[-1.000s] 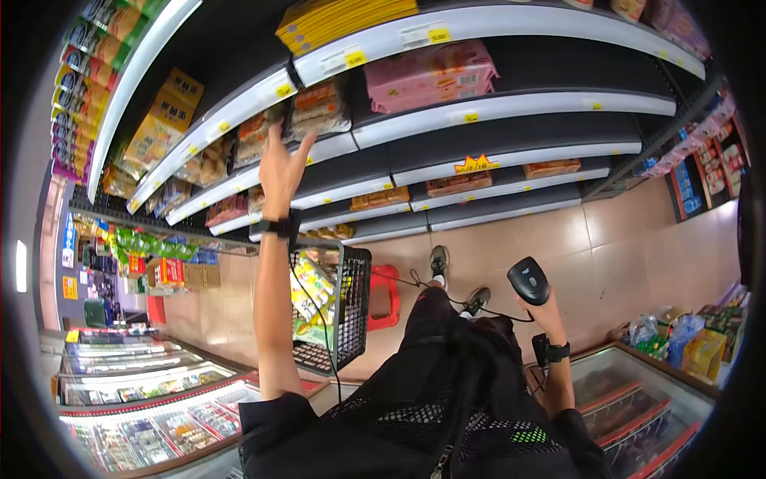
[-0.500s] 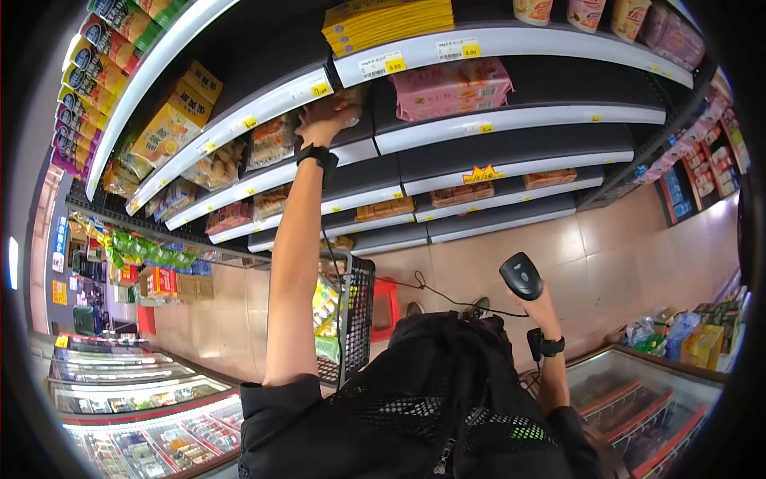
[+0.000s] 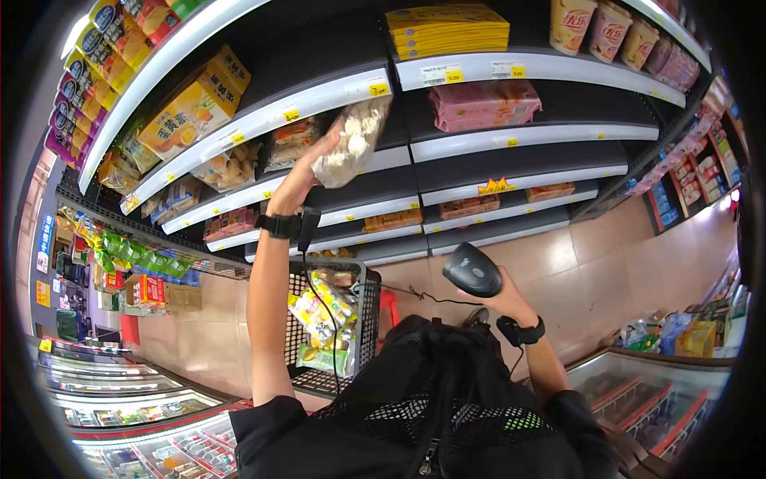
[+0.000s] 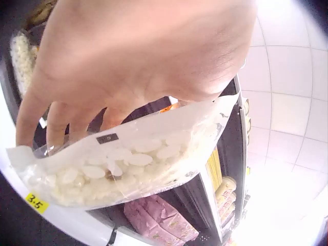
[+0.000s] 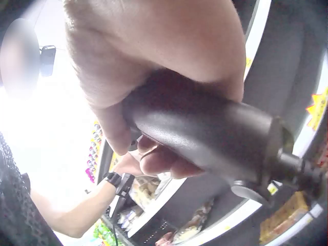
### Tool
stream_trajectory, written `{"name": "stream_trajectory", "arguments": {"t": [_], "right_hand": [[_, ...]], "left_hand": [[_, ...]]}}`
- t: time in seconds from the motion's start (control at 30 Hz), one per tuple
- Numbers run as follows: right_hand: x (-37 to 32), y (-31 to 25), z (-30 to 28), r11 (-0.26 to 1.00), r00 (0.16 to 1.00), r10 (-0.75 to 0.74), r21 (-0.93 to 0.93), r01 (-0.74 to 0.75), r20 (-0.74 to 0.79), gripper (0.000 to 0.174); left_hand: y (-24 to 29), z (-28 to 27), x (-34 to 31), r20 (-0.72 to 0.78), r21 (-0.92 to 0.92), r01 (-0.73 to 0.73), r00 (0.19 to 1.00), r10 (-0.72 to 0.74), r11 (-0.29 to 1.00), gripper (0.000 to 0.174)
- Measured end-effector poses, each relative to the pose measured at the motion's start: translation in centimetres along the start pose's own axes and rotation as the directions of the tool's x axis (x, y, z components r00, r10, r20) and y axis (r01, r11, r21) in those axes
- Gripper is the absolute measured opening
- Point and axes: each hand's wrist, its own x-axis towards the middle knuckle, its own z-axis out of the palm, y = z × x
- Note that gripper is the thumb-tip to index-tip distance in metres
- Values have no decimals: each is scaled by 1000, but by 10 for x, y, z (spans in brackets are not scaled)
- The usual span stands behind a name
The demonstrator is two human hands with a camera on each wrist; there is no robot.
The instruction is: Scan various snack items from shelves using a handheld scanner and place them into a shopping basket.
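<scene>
The left hand (image 3: 307,169) grips a clear bag of pale, whitish pieces (image 3: 355,144) at the front of a shelf. From the left wrist, the fingers of that hand (image 4: 138,56) curl behind the bag (image 4: 123,164), whose printed side is partly see-through. A black handheld scanner (image 3: 472,270) is held in the right hand (image 3: 513,302), in front of the body. In the right wrist view, the right hand's fingers (image 5: 169,163) wrap round the scanner's dark handle (image 5: 205,128), with a cable at its end.
A black basket (image 3: 369,311) holding yellow and green packets (image 3: 323,315) stands below the left forearm. Pink packs (image 3: 483,105), yellow packs (image 3: 447,30) and cups (image 3: 572,24) sit on the shelves. Glass-topped freezers (image 3: 638,399) flank the person, and a thin cable hangs beside the left arm.
The left hand has gone from reaching among the shelf packs to holding the bag, drawn out past the shelf edge. The scanner in the right hand has moved left and turned.
</scene>
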Motion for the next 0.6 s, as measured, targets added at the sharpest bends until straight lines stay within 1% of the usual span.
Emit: {"name": "stream_trajectory", "arguments": {"t": [0.03,0.07,0.1,0.13,0.17,0.23,0.27,0.3,0.37,0.4,0.43,0.47,0.5,0.53,0.6], "right_hand": [[8,-2,8,1000,1000,-2,-7,2,0,40],[15,-2,16,1000,995,15,18,-16,95,40],[21,-2,24,998,981,30,41,-39,190,40],[24,-8,35,998,981,-61,37,55,186,38],[27,-14,45,998,981,-59,33,54,187,38],[34,-25,64,984,956,-79,176,30,282,35],[36,-30,72,973,933,-6,216,-78,361,30],[39,-34,81,974,932,-1,212,-82,363,30],[43,-40,102,954,920,-17,280,-102,392,25],[45,-43,113,934,908,-26,335,-127,419,22],[49,-46,122,932,889,-6,324,-160,458,21],[53,-45,133,928,870,13,318,-194,493,21],[56,-43,144,924,847,33,307,-228,530,22],[58,-40,156,932,843,76,264,-250,533,22],[65,-28,177,959,827,118,152,-238,549,23]], "left_hand": [[-2,-2,-9,44,-5,18,999,-18,1000,77],[-14,-10,-12,81,-66,66,995,-61,996,74],[-16,-8,-26,107,-152,82,992,-66,985,69],[-22,-4,-40,117,-262,79,992,-49,962,68],[-28,1,-53,126,-367,76,992,-31,927,67],[-61,12,-76,49,-588,5,998,29,809,67],[-93,14,-80,45,-732,-12,997,66,682,64],[-116,18,-94,19,-802,-40,996,92,596,61],[-144,29,-120,-128,-826,-131,991,45,548,66],[-160,29,-130,-145,-828,-139,989,32,543,66],[-175,30,-138,-166,-831,-148,986,15,536,66],[-189,31,-146,-211,-838,-196,977,28,509,65],[-199,29,-155,-225,-851,-201,974,9,486,65],[-210,27,-164,-235,-860,-205,972,-5,467,64],[-219,23,-182,-263,-875,-232,965,-14,425,62]]}}
